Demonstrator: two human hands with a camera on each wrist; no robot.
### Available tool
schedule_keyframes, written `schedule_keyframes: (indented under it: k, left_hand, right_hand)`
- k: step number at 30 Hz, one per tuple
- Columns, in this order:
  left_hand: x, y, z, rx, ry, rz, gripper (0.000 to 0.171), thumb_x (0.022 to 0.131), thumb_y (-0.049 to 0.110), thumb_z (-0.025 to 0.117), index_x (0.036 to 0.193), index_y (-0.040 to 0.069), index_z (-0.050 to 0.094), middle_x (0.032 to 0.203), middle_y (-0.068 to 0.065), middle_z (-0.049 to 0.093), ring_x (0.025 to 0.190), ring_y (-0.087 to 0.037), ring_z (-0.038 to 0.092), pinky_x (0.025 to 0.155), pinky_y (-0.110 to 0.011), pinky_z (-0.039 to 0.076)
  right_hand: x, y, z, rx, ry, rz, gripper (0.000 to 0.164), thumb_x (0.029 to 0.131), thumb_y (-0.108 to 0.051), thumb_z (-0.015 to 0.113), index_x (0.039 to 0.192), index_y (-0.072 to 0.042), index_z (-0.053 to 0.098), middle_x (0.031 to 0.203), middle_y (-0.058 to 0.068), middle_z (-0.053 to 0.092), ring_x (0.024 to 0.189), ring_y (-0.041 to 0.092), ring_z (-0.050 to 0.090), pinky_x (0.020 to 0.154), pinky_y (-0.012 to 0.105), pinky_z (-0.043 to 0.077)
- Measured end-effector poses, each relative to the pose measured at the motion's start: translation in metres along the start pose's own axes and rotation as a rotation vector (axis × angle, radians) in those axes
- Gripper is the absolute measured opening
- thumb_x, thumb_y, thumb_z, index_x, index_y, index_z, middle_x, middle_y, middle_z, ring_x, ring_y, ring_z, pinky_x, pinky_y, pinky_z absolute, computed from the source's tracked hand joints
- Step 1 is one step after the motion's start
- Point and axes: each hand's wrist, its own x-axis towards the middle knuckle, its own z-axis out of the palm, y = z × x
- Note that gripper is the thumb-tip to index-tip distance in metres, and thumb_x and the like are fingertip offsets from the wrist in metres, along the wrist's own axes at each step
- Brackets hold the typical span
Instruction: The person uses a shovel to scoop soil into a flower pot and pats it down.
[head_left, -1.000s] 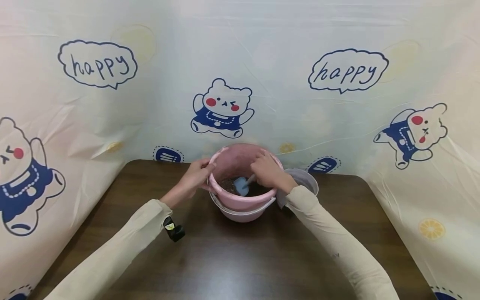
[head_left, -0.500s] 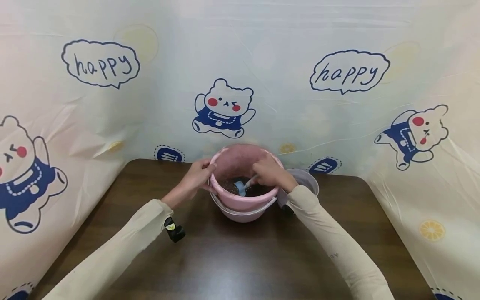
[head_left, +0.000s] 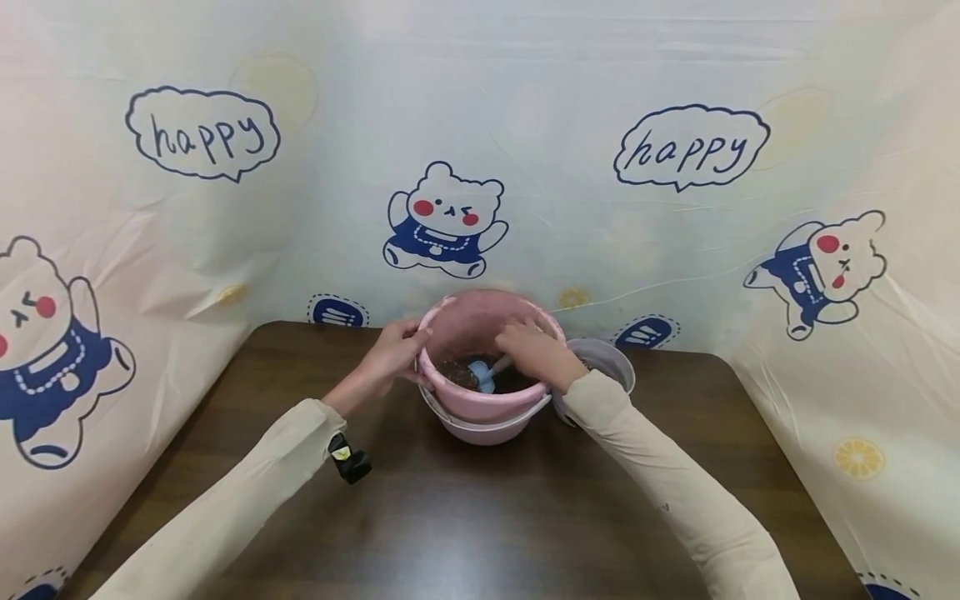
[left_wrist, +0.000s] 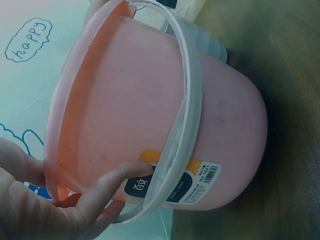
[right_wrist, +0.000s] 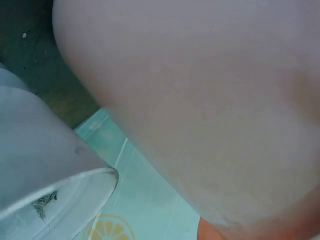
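Note:
A pink bucket [head_left: 487, 408] with dark soil [head_left: 456, 374] inside stands upright at the table's far side. My left hand [head_left: 393, 350] grips its left rim; in the left wrist view, the fingers [left_wrist: 112, 187] lie against the outer wall near the label [left_wrist: 202, 182]. Inside the bucket, my right hand [head_left: 528, 348] holds a small shovel by its pale handle, the light blue blade [head_left: 482, 377] down at the soil. The bucket's wall [right_wrist: 190, 100] fills most of the right wrist view, and my right hand is hidden there behind it.
A grey pot [head_left: 618, 360] stands close to the bucket's right side, partly behind my right forearm. The bucket's white carrying handle [left_wrist: 194, 100] hangs down along its front. Behind the brown table [head_left: 450, 517] rises a printed cloth backdrop [head_left: 562, 100].
The shovel blade has turned and shifted slightly within the soil. My right hand has moved a little left and lower. My left hand keeps its place on the rim.

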Motion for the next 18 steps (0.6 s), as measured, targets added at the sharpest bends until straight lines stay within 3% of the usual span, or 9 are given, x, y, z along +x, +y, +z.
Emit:
schedule_keyframes:
  k: [6,10,18]
  left_hand:
    - [0.0,-0.002,0.0,0.003,-0.003,-0.002,0.052,0.114,0.017,0.04,0.161,-0.004,0.031,0.155,-0.033,0.039,0.118,-0.049,0.061,0.071,-0.042,0.069]
    - [0.0,-0.003,0.0,0.001,-0.004,0.005,0.052,0.114,0.017,0.04,0.16,-0.004,0.032,0.154,-0.032,0.039,0.117,-0.049,0.062,0.071,-0.042,0.069]
    - [0.0,-0.002,0.0,-0.014,0.004,0.016,0.051,0.113,0.015,0.04,0.159,-0.006,0.032,0.154,-0.035,0.039,0.08,-0.024,0.067,0.066,-0.039,0.069]
  right_hand:
    - [0.004,0.006,0.001,0.025,-0.027,-0.023,0.018,0.095,0.008,0.059,0.095,-0.006,0.071,0.094,0.009,0.07,0.095,0.025,0.063,0.085,0.041,0.054]
    - [0.004,0.011,-0.002,0.108,-0.045,-0.014,0.017,0.092,0.008,0.064,0.099,-0.004,0.074,0.099,0.011,0.072,0.103,0.029,0.065,0.094,0.046,0.054]
    - [-0.003,0.019,-0.013,0.257,-0.03,-0.027,0.021,0.088,0.003,0.079,0.109,-0.002,0.078,0.108,0.011,0.074,0.11,0.029,0.065,0.101,0.044,0.058]
